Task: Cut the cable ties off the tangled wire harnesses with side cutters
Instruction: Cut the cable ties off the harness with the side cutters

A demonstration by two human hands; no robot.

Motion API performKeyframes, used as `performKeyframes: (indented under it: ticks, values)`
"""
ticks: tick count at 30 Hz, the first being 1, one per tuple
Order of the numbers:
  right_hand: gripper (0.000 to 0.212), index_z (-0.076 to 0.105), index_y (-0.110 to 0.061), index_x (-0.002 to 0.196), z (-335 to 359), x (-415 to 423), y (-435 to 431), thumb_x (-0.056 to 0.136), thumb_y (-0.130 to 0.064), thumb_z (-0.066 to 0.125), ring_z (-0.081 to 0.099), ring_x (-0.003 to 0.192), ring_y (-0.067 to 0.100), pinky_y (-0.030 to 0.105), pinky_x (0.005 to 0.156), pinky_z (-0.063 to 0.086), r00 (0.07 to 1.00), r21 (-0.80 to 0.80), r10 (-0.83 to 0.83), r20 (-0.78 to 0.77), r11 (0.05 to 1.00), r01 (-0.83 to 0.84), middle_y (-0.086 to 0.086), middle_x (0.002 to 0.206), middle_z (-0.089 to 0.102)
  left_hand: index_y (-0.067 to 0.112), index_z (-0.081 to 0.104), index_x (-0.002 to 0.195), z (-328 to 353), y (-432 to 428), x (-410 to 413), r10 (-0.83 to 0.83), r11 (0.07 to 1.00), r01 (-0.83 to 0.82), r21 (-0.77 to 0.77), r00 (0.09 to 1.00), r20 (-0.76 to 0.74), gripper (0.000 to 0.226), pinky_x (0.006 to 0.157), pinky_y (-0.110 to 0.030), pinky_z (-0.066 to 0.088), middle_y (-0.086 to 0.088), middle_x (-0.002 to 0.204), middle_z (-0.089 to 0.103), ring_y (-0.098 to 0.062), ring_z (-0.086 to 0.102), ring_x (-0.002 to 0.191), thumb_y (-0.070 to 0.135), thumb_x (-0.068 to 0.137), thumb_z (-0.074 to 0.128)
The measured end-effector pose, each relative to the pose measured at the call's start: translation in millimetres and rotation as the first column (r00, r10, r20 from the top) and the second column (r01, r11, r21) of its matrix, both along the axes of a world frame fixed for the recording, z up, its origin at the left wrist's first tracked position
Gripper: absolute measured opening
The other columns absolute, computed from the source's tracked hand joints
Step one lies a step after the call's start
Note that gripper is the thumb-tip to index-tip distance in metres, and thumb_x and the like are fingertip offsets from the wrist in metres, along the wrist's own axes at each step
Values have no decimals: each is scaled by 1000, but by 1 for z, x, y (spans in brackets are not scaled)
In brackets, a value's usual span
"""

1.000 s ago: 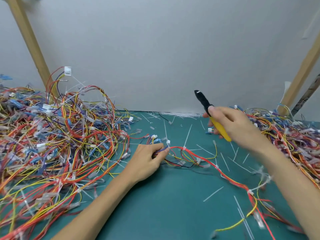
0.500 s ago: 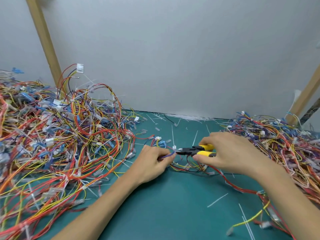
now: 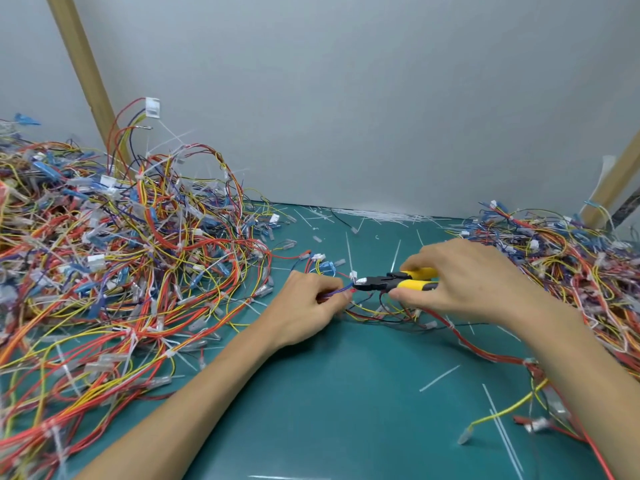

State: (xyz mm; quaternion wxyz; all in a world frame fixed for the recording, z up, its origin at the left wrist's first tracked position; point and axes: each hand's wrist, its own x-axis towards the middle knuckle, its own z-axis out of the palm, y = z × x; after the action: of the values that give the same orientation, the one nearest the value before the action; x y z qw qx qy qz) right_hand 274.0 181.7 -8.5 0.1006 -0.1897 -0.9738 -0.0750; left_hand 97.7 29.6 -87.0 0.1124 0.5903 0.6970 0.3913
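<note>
Left hand curled in a pinch, right hand gripping just beside it

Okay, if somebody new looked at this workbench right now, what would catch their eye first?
First, the huge tangle of red, yellow and blue wire harnesses heaped on the left of the green mat, with a smaller heap on the right. In the middle, the right hand grips yellow-handled side cutters, their tip at a white cable tie on the wire bundle the left hand pinches.

The left hand and right hand are bare, as are both forearms.
</note>
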Motion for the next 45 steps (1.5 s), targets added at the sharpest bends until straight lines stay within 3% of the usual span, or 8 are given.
performKeyframes:
  ticks: [4, 7, 9, 12, 17, 25, 37, 45]
  values:
    - [60, 63, -43, 96, 8, 5, 1, 68, -85, 31, 58, 85, 14, 30, 66, 49, 1000, -31, -12, 19, 999, 13, -12, 88, 65, 10, 63, 74, 1, 0, 0, 94, 993, -101, 58, 989, 117, 48, 65, -34, 40, 1, 63, 59, -15, 53, 61, 45, 99, 43]
    - [57, 62, -43, 90, 13, 8, 2, 69, -85, 30, 57, 79, 12, 27, 59, 43, 999, -53, -34, 34, 998, 36, -12, 80, 64, 21, 62, 105, 1, 3, -3, 228, 937, -284, 201, 938, 261, 16, 80, -24, 51, 8, 103, 68, -5, 69, 79, 31, 99, 52]
    - [53, 60, -44, 81, 14, 9, 3, 71, -86, 29, 57, 75, 13, 27, 57, 41, 998, -84, -51, 28, 995, 53, -9, 73, 63, 20, 47, 128, 4, 2, -3, 305, 864, -421, 275, 874, 378, 44, 80, -13, 49, 3, 125, 55, -2, 70, 81, 25, 90, 68]
    - [49, 56, -43, 64, 12, 9, 3, 75, -84, 32, 55, 64, 10, 28, 53, 38, 997, -169, -66, 28, 983, 70, -6, 63, 61, 12, 40, 137, 2, 0, -10, 571, 708, -557, 434, 813, 114, 83, 97, -27, 42, -5, 130, 41, -12, 53, 112, 28, 70, 86]
    - [66, 63, -22, 65, 4, 7, 10, 83, -78, 32, 54, 53, 16, 35, 56, 45, 998, -358, -16, 68, 933, 40, 0, 55, 59, 18, 67, 114, 1, 0, 0, 423, 855, -120, 504, 724, -545, 22, 97, -38, 34, 5, 114, 66, -23, 50, 121, 24, 93, 60]
    - [59, 66, -16, 70, 2, 9, 8, 91, -66, 41, 65, 47, 15, 33, 55, 57, 994, -646, -3, 105, 760, 71, -8, 55, 67, 18, 65, 98, -7, 7, -3, 238, 947, -100, 305, 855, -461, 13, 96, -28, 28, 7, 100, 66, -15, 46, 114, 28, 93, 57]
    - [59, 54, -30, 91, -11, 1, -3, 75, -81, 31, 56, 86, 17, 40, 76, 50, 994, -237, -31, 102, 970, 55, -9, 85, 57, 24, 71, 76, -11, 8, -7, 378, 898, -106, 427, 683, -625, 29, 79, -31, 36, 13, 67, 61, -16, 45, 84, 43, 91, 55]
    - [30, 43, -29, 81, -31, -6, -6, 81, -57, 54, 48, 77, 20, 31, 54, 32, 999, -95, -39, 0, 995, 39, -9, 75, 53, 22, 68, 68, -9, 5, -5, 427, 900, -209, 383, 601, -676, 36, 76, -33, 35, 12, 62, 62, -18, 51, 79, 45, 90, 52]
